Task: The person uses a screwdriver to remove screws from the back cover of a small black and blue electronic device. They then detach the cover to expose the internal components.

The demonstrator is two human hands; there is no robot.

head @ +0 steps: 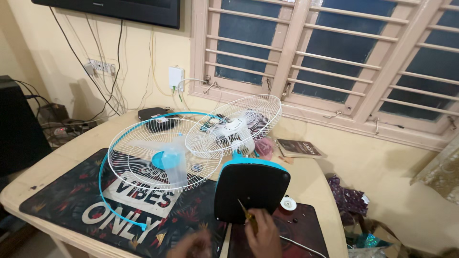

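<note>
We see the right hand (pixel 262 235) at 6 o'clock pinching a screwdriver (pixel 246 213) against the fan base (pixel 250 190). The left hand (pixel 191 246) at 7 o'clock is blurred; we cannot tell its state. Farther, at 10 o'clock, the front grille (pixel 160 155) lies on the mat (pixel 71 196)

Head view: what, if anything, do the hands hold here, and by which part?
The right hand holds a thin yellow-handled screwdriver by its handle, tip up against the fan base's black underside. The left hand is blurred; whether it holds anything cannot be told.

Home room: wall television (pixel 119 10), shuttered window (pixel 334 52)
</note>
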